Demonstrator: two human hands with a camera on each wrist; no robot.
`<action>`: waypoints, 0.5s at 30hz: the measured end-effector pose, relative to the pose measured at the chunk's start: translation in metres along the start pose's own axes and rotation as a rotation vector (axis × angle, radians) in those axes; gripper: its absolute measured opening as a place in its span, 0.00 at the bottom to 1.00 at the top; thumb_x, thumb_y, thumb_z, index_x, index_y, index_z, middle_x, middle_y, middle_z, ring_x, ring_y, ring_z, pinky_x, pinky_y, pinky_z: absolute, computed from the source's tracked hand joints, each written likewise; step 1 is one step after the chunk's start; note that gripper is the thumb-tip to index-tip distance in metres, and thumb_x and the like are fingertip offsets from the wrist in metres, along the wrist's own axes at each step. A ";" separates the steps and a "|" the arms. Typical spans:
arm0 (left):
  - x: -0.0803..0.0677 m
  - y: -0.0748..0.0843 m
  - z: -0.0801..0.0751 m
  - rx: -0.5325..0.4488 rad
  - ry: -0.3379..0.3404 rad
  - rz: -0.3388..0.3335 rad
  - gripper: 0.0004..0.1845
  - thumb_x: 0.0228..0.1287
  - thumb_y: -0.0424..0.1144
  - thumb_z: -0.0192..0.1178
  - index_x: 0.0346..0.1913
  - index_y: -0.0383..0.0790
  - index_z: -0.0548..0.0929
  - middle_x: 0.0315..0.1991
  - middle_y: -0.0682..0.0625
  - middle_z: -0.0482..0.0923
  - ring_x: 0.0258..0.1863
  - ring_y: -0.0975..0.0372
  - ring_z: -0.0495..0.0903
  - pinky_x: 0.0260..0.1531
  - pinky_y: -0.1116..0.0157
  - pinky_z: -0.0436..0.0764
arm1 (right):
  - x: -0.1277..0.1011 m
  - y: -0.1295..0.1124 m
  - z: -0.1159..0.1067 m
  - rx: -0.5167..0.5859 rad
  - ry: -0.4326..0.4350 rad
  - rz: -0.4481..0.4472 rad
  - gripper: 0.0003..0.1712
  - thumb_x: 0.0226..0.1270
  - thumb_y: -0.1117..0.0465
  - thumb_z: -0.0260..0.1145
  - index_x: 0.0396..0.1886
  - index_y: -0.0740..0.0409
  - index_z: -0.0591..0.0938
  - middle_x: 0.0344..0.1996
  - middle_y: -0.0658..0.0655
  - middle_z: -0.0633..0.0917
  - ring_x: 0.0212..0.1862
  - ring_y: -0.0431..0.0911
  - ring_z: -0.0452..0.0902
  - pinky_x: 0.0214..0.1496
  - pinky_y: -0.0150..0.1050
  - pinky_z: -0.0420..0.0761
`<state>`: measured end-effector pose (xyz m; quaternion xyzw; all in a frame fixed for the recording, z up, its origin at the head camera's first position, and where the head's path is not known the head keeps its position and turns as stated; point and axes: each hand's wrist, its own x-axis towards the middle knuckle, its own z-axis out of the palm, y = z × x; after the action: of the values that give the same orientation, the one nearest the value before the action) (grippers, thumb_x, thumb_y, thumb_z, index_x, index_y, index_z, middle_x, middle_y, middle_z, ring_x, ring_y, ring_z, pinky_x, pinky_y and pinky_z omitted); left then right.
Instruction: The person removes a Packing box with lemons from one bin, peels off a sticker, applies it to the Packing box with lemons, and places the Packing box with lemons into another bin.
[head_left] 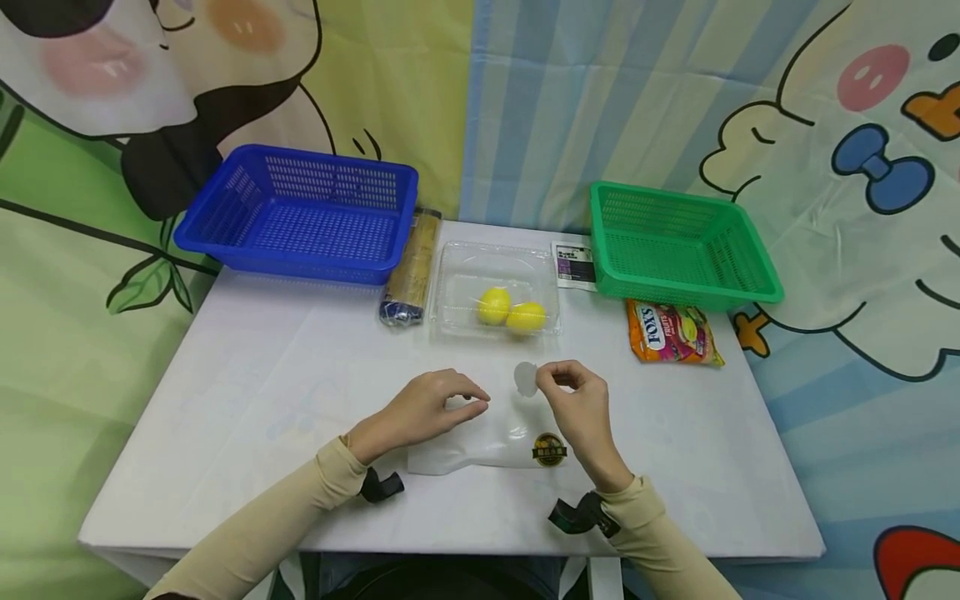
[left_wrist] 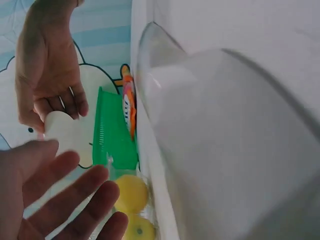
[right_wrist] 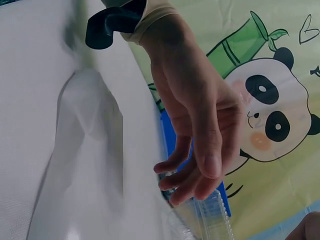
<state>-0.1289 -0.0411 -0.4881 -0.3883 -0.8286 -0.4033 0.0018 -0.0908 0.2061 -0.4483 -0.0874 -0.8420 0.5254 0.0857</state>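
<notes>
Right grip (head_left: 576, 398) pinched on small white disc (head_left: 527, 379), raised just above clear plastic bag (head_left: 487, 442) lying flat on worktop (head_left: 240, 400). Left grip (head_left: 431, 408) loosely spread, hovering over bag, holding nothing. Risk: thin pinch may slip, dropping disc; bag unrestrained, liable to slide.

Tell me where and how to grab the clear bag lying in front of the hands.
Pinch the clear bag at its far, open edge between the left hand and right hand, coming from above. It lies flat and limp, so probably only a raised edge gives fingers purchase.
</notes>
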 end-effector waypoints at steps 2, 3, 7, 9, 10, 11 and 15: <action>0.004 0.003 0.000 -0.078 0.024 -0.051 0.09 0.74 0.43 0.66 0.49 0.48 0.91 0.42 0.59 0.90 0.40 0.69 0.86 0.41 0.66 0.86 | -0.001 -0.001 0.003 -0.005 0.009 -0.050 0.03 0.68 0.61 0.71 0.37 0.56 0.89 0.36 0.56 0.89 0.45 0.48 0.83 0.44 0.41 0.80; 0.006 0.005 0.000 -0.120 0.038 -0.084 0.09 0.75 0.44 0.65 0.50 0.47 0.91 0.41 0.58 0.90 0.38 0.68 0.86 0.39 0.67 0.86 | -0.001 -0.001 0.005 -0.008 0.014 -0.087 0.03 0.69 0.62 0.70 0.37 0.56 0.88 0.37 0.55 0.89 0.45 0.48 0.83 0.46 0.43 0.80; 0.017 0.016 0.002 -0.327 0.080 -0.241 0.12 0.76 0.46 0.63 0.53 0.44 0.88 0.39 0.50 0.91 0.36 0.59 0.89 0.37 0.65 0.87 | -0.002 -0.005 0.014 -0.071 0.049 -0.312 0.02 0.69 0.64 0.70 0.36 0.58 0.87 0.37 0.56 0.88 0.45 0.51 0.81 0.54 0.51 0.79; 0.022 0.022 0.004 -0.458 0.093 -0.308 0.14 0.77 0.46 0.63 0.54 0.41 0.87 0.40 0.43 0.91 0.37 0.49 0.90 0.38 0.60 0.89 | -0.002 -0.007 0.019 -0.124 0.080 -0.437 0.02 0.67 0.65 0.69 0.35 0.60 0.86 0.37 0.57 0.86 0.45 0.53 0.80 0.53 0.51 0.78; 0.025 0.025 0.004 -0.526 0.097 -0.338 0.15 0.77 0.46 0.63 0.54 0.39 0.86 0.39 0.41 0.91 0.38 0.44 0.90 0.38 0.57 0.89 | -0.001 -0.008 0.022 -0.157 0.098 -0.493 0.02 0.67 0.66 0.69 0.35 0.60 0.85 0.37 0.58 0.86 0.44 0.53 0.80 0.52 0.50 0.78; 0.027 0.028 0.005 -0.589 0.101 -0.361 0.15 0.77 0.45 0.63 0.54 0.37 0.86 0.39 0.39 0.90 0.39 0.41 0.89 0.39 0.55 0.90 | -0.001 -0.009 0.024 -0.190 0.119 -0.545 0.01 0.66 0.67 0.69 0.35 0.61 0.85 0.36 0.58 0.86 0.44 0.54 0.79 0.51 0.49 0.77; 0.035 0.037 0.005 -0.749 0.140 -0.433 0.14 0.76 0.44 0.63 0.52 0.36 0.86 0.39 0.40 0.91 0.39 0.40 0.89 0.40 0.53 0.91 | 0.000 -0.014 0.031 -0.329 0.213 -0.707 0.03 0.63 0.68 0.71 0.34 0.61 0.84 0.36 0.59 0.85 0.42 0.56 0.79 0.45 0.48 0.74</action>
<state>-0.1283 -0.0014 -0.4561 -0.1513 -0.6853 -0.6924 -0.1674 -0.0991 0.1733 -0.4489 0.1411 -0.8794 0.3098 0.3328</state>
